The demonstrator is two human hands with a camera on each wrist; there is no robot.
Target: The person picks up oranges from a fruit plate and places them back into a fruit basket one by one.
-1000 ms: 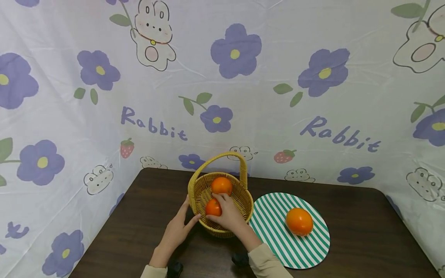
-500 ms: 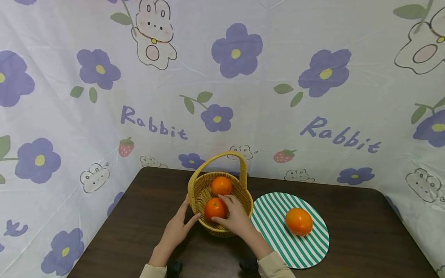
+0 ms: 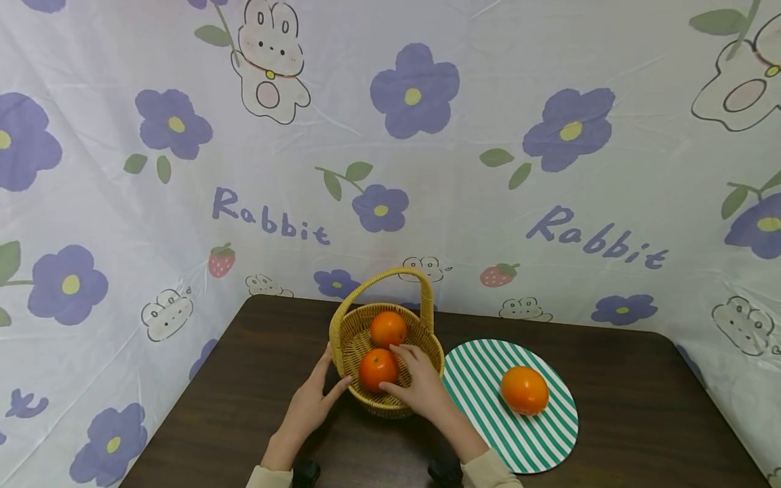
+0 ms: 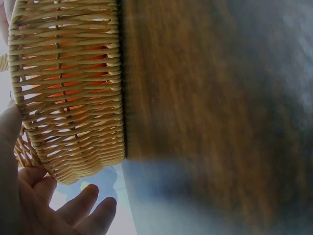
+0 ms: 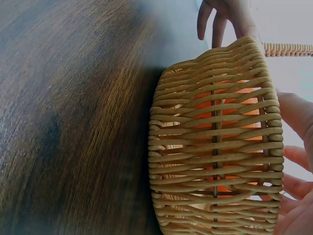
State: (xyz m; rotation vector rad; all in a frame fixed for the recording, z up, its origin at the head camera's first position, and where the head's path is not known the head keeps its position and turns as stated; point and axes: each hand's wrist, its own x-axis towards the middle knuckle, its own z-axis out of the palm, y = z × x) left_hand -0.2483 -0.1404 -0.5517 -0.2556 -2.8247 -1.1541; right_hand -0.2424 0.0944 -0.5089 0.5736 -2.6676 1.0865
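Observation:
A yellow wicker basket [image 3: 381, 407] with a tall handle stands on the dark table and holds two oranges. The nearer orange [image 3: 377, 370] has a small stem mark; the farther orange [image 3: 388, 329] lies behind it. My left hand [image 3: 307, 404] holds the basket's left side, thumb on the near rim, fingers against the outer wall. In the left wrist view its other fingers [image 4: 100, 214] extend free of the wicker. My right hand [image 3: 425, 386] reaches over the rim from the right, thumb and fingers spread beside the nearer orange. Orange skin shows through the weave [image 5: 215, 142].
Right of the basket lies a round green-and-white striped mat [image 3: 482, 379] bearing a third orange fruit [image 3: 525, 390]. A white curtain [image 3: 470, 169] printed with flowers and rabbits hangs behind the dark wooden table [image 3: 634, 407].
My right hand has let go of the nearer orange and drawn back slightly to the right, uncovering it inside the basket. The left hand and basket have stayed in place.

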